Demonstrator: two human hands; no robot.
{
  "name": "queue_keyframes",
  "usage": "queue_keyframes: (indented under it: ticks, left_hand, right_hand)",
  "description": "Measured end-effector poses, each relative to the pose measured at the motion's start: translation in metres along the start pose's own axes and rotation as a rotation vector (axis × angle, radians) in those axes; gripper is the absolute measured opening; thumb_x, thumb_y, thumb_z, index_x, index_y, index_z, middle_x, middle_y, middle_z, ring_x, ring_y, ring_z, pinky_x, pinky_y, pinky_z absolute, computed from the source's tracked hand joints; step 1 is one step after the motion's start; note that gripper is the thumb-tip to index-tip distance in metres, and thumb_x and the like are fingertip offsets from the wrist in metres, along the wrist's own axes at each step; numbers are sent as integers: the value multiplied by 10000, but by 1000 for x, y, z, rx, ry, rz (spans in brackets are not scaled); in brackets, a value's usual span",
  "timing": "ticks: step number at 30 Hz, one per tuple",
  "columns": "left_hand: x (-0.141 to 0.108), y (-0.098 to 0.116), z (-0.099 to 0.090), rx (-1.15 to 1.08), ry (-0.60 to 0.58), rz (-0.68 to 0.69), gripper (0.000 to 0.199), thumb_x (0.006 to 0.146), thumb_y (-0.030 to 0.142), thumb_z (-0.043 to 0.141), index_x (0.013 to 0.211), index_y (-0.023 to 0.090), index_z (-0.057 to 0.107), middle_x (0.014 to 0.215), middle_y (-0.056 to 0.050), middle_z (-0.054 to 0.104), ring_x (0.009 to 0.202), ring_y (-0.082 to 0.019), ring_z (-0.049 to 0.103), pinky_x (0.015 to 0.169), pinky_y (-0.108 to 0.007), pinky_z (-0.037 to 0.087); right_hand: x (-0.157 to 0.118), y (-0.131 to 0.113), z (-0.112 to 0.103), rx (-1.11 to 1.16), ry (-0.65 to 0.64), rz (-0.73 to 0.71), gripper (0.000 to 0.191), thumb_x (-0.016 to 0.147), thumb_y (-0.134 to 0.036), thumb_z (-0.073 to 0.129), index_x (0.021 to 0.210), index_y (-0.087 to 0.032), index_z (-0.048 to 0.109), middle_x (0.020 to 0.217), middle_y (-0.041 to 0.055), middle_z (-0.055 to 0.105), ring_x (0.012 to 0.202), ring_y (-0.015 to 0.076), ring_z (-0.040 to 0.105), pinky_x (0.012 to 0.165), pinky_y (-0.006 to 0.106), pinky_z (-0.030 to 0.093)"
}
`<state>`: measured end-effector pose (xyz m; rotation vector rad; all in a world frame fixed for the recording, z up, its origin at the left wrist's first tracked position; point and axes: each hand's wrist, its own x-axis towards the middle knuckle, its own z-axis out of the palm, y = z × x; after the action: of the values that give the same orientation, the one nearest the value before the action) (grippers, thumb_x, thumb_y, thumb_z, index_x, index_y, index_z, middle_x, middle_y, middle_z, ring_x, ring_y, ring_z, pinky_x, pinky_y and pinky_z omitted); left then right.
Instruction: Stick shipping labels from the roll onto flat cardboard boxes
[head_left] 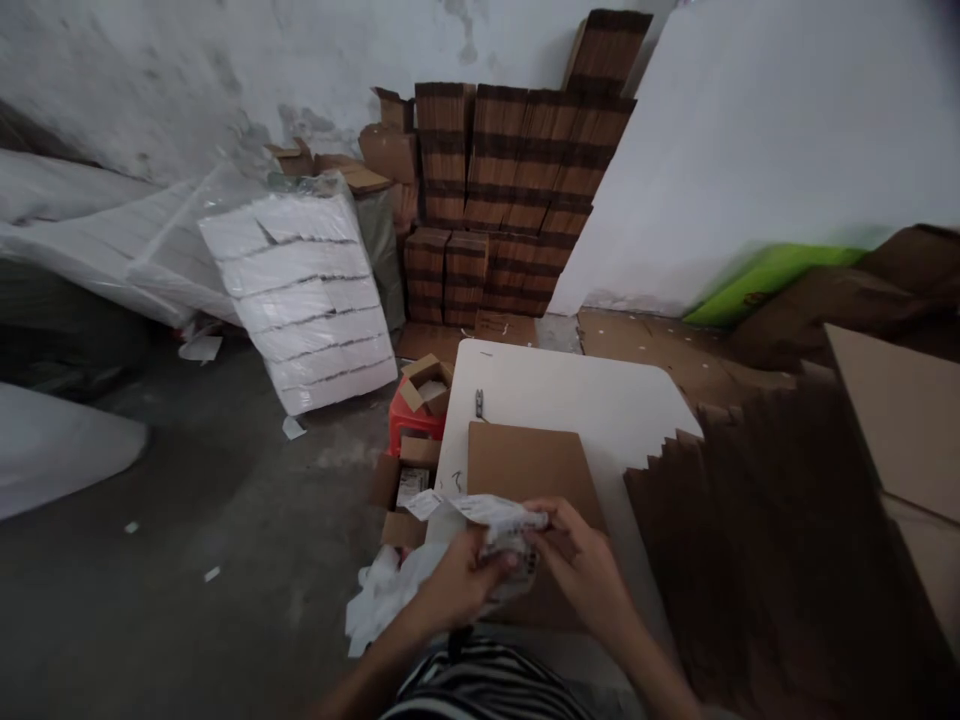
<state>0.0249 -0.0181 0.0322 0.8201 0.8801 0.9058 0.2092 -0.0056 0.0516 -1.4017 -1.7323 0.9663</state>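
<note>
Both of my hands are closed on a strip of printed white labels [499,512], held above a flat brown cardboard sheet [529,460]. My left hand [466,580] pinches the strip's lower part between thumb and fingers. At the strip's right end, my right hand [574,555] grips it with the fingertips. The print is too blurred to read. Under the cardboard is a white table [555,375]. A small metal tool [479,402], its kind unclear, lies near the table's left edge.
An open carton [427,385] sits on a red stool [409,420], left of the table. Below it stands another open carton [412,485]. Crumpled white paper [382,595] hangs at lower left. Flattened cardboard [720,540] is stacked at right. Bundled cardboard [517,170] lines the wall.
</note>
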Motion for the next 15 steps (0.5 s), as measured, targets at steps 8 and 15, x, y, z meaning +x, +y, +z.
queue_keyframes:
  ticks: [8,15]
  left_hand:
    - [33,-19,-34,-642,392,-319,375,804,229,493,1106,29,589,941,-164,686,905,-293,644,863,-418,473]
    - [40,-40,-119,-548,921,-74,394,931,157,258,1306,230,356,701,39,658,563,-99,607,603,-189,491]
  right_hand:
    - [-5,0,42,-60,-84,-266,117,860,-205,471,849,-216,587,859,36,598,871,174,541,768,295,428]
    - [69,39,-38,-52,320,53,294,915,-390,243,921,-197,465,862,42,523,798,154,508,724,273,429]
